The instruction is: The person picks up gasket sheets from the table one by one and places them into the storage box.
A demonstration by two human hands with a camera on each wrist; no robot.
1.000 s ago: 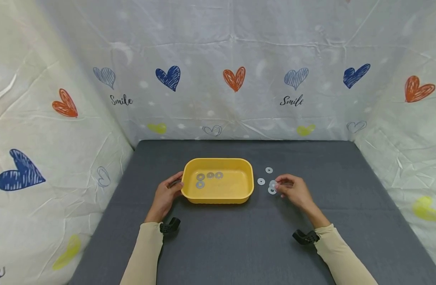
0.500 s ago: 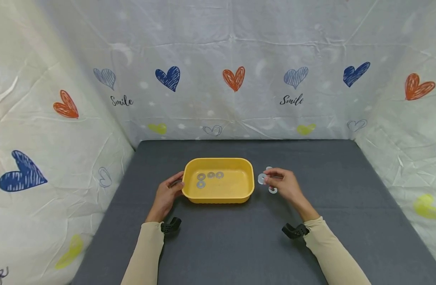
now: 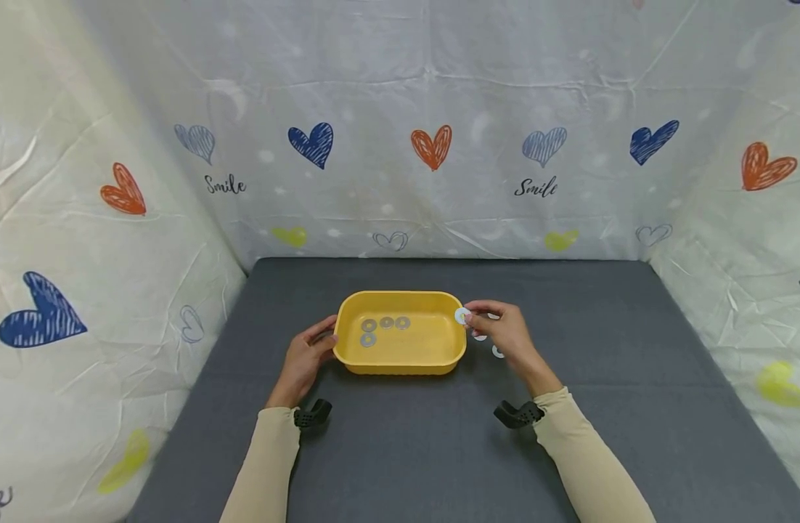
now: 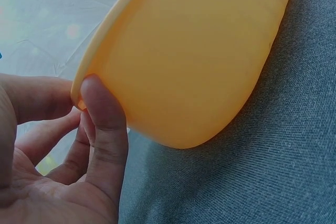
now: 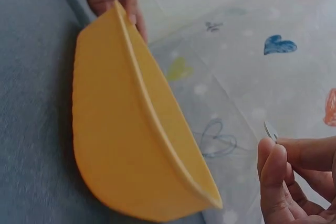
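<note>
A yellow plastic tray point(image 3: 400, 368) stands on the dark table, with several flat metal washers point(image 3: 369, 339) lying in its left half. My left hand point(image 3: 303, 363) holds the tray's left end; in the left wrist view the thumb point(image 4: 107, 114) presses the outer wall just under the rim. At the tray's right rim, my right hand point(image 3: 507, 334) pinches a washer point(image 3: 462, 316) between thumb and fingers. The right wrist view shows that washer point(image 5: 270, 130) edge-on, raised above the rim. More washers point(image 3: 498, 351) lie on the table below the right hand, partly hidden by it.
Grey-blue cloth covers the table point(image 3: 400, 450). A white curtain point(image 3: 374, 87) printed with hearts and the word Smile hangs behind and on both sides. Black bands point(image 3: 519, 414) sit on both wrists, over light sleeves.
My right hand has moved left from the loose washers to the tray's right rim, carrying one washer. The left hand and the tray have stayed in place.
</note>
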